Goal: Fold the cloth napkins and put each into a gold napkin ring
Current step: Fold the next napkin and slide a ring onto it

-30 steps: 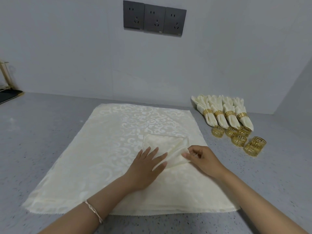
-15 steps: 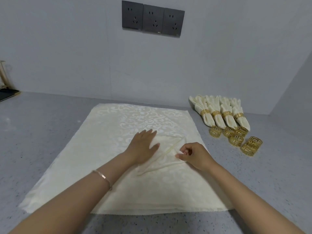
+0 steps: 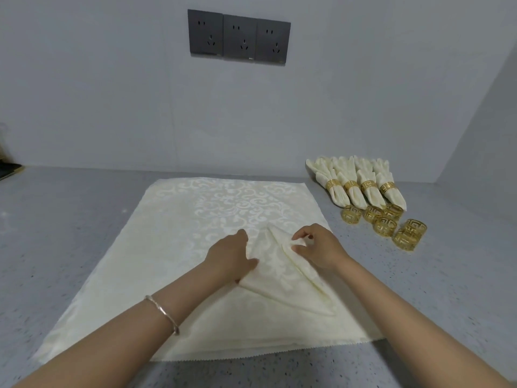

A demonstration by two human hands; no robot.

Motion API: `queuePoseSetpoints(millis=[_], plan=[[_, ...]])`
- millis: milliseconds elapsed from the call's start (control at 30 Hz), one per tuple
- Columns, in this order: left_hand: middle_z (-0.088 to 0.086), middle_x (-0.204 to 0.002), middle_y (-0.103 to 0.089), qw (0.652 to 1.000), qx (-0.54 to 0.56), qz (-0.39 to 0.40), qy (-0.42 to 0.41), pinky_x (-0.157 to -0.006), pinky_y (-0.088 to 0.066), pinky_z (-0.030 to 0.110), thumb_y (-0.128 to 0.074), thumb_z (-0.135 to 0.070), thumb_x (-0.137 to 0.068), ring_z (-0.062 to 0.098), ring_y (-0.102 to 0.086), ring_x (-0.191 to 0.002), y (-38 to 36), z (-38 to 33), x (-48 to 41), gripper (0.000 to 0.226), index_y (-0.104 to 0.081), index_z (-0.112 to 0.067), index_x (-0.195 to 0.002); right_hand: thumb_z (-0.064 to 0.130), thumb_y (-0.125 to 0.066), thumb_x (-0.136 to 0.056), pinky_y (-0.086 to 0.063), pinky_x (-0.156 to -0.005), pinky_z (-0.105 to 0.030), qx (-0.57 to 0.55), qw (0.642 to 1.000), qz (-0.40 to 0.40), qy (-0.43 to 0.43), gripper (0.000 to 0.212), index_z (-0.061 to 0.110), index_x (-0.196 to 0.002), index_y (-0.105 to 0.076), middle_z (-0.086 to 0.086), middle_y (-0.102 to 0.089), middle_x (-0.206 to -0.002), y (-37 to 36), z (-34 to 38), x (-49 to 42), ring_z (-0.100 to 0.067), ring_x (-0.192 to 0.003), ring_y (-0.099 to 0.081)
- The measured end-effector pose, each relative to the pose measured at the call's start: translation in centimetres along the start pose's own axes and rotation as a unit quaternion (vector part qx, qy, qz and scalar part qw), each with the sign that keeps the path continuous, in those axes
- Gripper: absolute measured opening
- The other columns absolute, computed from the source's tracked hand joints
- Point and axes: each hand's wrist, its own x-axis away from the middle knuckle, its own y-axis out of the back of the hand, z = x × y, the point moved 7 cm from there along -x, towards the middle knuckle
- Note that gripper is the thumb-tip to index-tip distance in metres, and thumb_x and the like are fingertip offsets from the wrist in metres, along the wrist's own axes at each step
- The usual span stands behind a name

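The grey speckled surface [image 3: 84, 233] runs back to a plain wall carrying a row of three dark sockets [image 3: 239, 37]. A large cream damask cloth [image 3: 173, 247] lies spread flat on it in front of you, and on top of that sits the napkin in hand [image 3: 279, 270], folded to a triangle with its long edge running down toward your right.

Your left hand [image 3: 229, 259] lies flat on the napkin's left side, fingers extended and pressing it down. Your right hand [image 3: 316, 247] pinches the upper fold of the napkin between thumb and fingers, narrow, with cloth held.

Completed work: four ringed napkins [image 3: 361, 183] stand in a row at the far right, against the wall. Outstanding: a cluster of empty gold rings [image 3: 383, 225] just in front of them, about six by my count, though they overlap. Judgement: you are partway through, with the present napkin mid-fold and not yet ringed. No further loose napkins are visible as separate pieces.
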Motion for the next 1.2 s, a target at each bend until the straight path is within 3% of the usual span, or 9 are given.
queuePoseSetpoints(millis=[67,133,233,333,400,600,767,1000,1200], plan=[[-0.001,-0.084,-0.062,0.999,-0.007,0.046,-0.012,-0.075,-0.049,0.029,-0.058,-0.040,-0.089,0.015,-0.061,-0.071,-1.0,-1.0,0.5,0.057,-0.033,-0.012,-0.131,0.033,-0.067,-0.086,-0.037,-0.101,-0.037,0.004,1.000,-0.007,-0.016,0.026,0.025,-0.109,-0.059,0.002,-0.050,-0.120,-0.7,-0.7,-0.1,-0.017,-0.116,-0.048],[0.003,-0.107,-0.061,0.993,-0.105,0.023,-0.053,-0.079,-0.045,0.030,-0.052,-0.044,-0.092,0.020,-0.061,-0.095,-1.1,-2.4,0.5,0.068,-0.021,-0.011,-0.143,0.035,-0.065,-0.087,-0.037,-0.098,-0.034,-0.003,0.999,-0.026,-0.029,0.035,0.024,-0.119,-0.054,0.000,-0.047,-0.126,-1.2,-1.3,0.2,-0.018,-0.118,-0.047],[0.008,-0.146,-0.032,0.973,-0.148,-0.057,-0.165,-0.105,-0.030,0.033,-0.038,-0.044,-0.098,0.024,-0.034,-0.132,-1.6,-4.8,0.4,0.065,-0.013,-0.015,-0.150,0.033,-0.061,-0.090,-0.034,-0.095,-0.031,-0.011,0.998,-0.066,-0.013,0.038,0.021,-0.124,-0.051,0.001,-0.050,-0.125,-1.7,-1.4,0.9,-0.017,-0.118,-0.047],[0.000,-0.161,-0.003,0.957,-0.144,-0.003,-0.253,-0.119,0.004,0.033,-0.021,-0.038,-0.104,0.017,0.004,-0.148,-3.8,-5.7,-0.2,0.057,-0.003,-0.017,-0.153,0.031,-0.062,-0.090,-0.035,-0.094,-0.030,-0.016,0.994,-0.104,0.007,0.038,0.018,-0.124,-0.051,0.002,-0.054,-0.119,-1.8,-1.2,1.6,-0.016,-0.112,-0.049],[-0.004,-0.161,0.003,0.960,-0.136,0.035,-0.241,-0.119,0.010,0.032,-0.016,-0.035,-0.105,0.014,0.010,-0.147,-5.0,-5.0,-0.9,0.055,0.000,-0.017,-0.153,0.029,-0.063,-0.090,-0.037,-0.095,-0.030,-0.027,0.992,-0.121,0.015,0.038,0.016,-0.123,-0.051,0.002,-0.054,-0.118,-1.6,-1.0,1.8,-0.014,-0.109,-0.050],[-0.005,-0.161,0.002,0.963,-0.123,0.035,-0.236,-0.119,0.008,0.033,-0.017,-0.032,-0.104,0.013,0.008,-0.148,-6.0,-4.2,-1.4,0.054,0.001,-0.017,-0.153,0.018,-0.052,-0.095,-0.043,-0.089,-0.028,0.018,0.985,-0.119,0.123,0.018,0.019,-0.107,-0.066,0.008,-0.060,-0.106,-1.1,0.6,4.1,-0.011,-0.098,-0.056],[-0.005,-0.161,0.004,0.964,-0.110,0.045,-0.237,-0.119,0.008,0.032,-0.017,-0.031,-0.105,0.012,0.008,-0.147,-5.8,-4.4,-1.2,0.054,0.002,-0.017,-0.153,0.021,-0.046,-0.099,-0.027,-0.092,0.001,0.017,0.986,-0.080,0.143,0.027,0.020,-0.119,-0.065,0.014,-0.061,-0.113,-0.4,-0.1,9.3,0.007,-0.107,-0.046],[-0.006,-0.160,0.006,0.963,-0.089,0.046,-0.249,-0.119,0.008,0.031,-0.022,-0.033,-0.104,0.012,0.007,-0.147,-5.5,-4.4,-1.4,0.057,0.003,-0.018,-0.153,0.055,-0.027,-0.095,-0.021,-0.101,-0.004,0.075,0.985,-0.037,0.149,0.048,0.035,-0.131,-0.053,0.029,-0.045,-0.126,0.1,-1.0,13.9,0.010,-0.124,-0.036],[-0.015,-0.156,-0.020,0.947,-0.017,0.000,-0.321,-0.113,-0.008,0.019,-0.040,-0.069,-0.087,0.003,-0.017,-0.143,-1.5,-3.1,0.9,0.070,-0.025,-0.039,-0.148,0.063,-0.042,-0.088,-0.033,-0.088,-0.013,0.150,0.973,-0.030,0.171,0.050,0.030,-0.121,-0.060,0.013,-0.056,-0.108,0.1,0.5,13.3,-0.007,-0.102,-0.052]])
